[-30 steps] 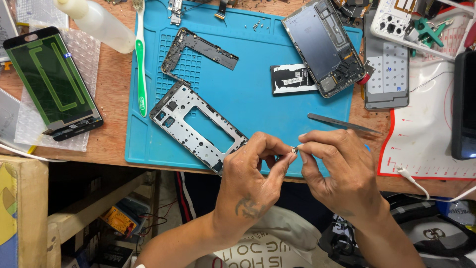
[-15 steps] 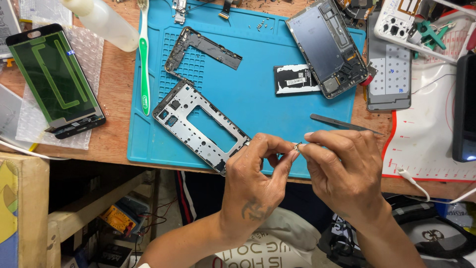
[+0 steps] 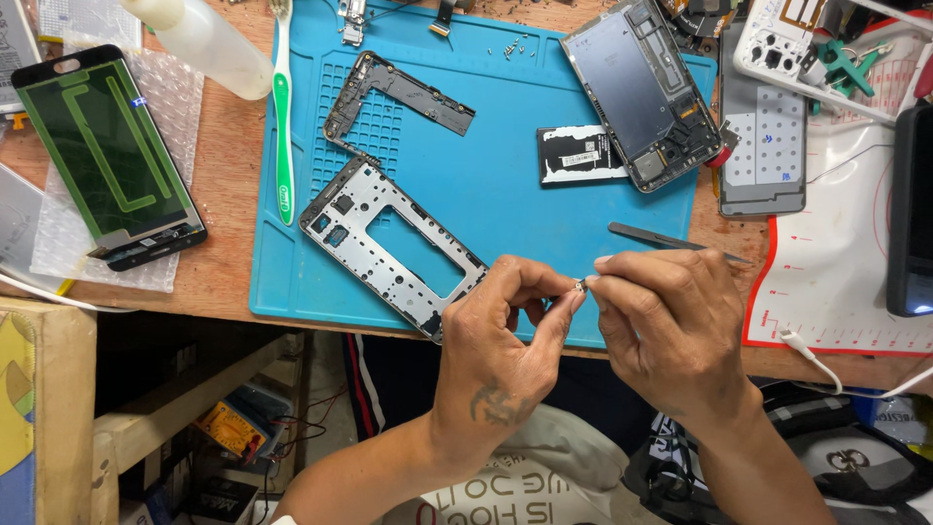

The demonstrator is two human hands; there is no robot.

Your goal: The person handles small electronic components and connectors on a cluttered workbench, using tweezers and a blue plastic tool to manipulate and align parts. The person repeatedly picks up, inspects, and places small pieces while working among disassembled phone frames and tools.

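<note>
My left hand (image 3: 505,340) and my right hand (image 3: 671,321) meet at the front edge of a blue work mat (image 3: 505,194). Between the fingertips of both hands sits a tiny metal part (image 3: 580,286), pinched from either side. Just left of my left hand lies a silver phone mid-frame (image 3: 389,248) on the mat. A pair of dark tweezers (image 3: 671,240) lies right behind my right hand.
On the mat lie a dark L-shaped frame piece (image 3: 398,92), a small black part with a white label (image 3: 580,154), an opened phone body (image 3: 641,87) and loose screws (image 3: 515,45). A display panel (image 3: 107,156), a green toothbrush (image 3: 283,107) and a plastic bottle (image 3: 199,39) lie at the left.
Both hands stay together on the tiny part, fingers shifting only slightly. The view has drifted a little, so the desk sits lower in the picture.
</note>
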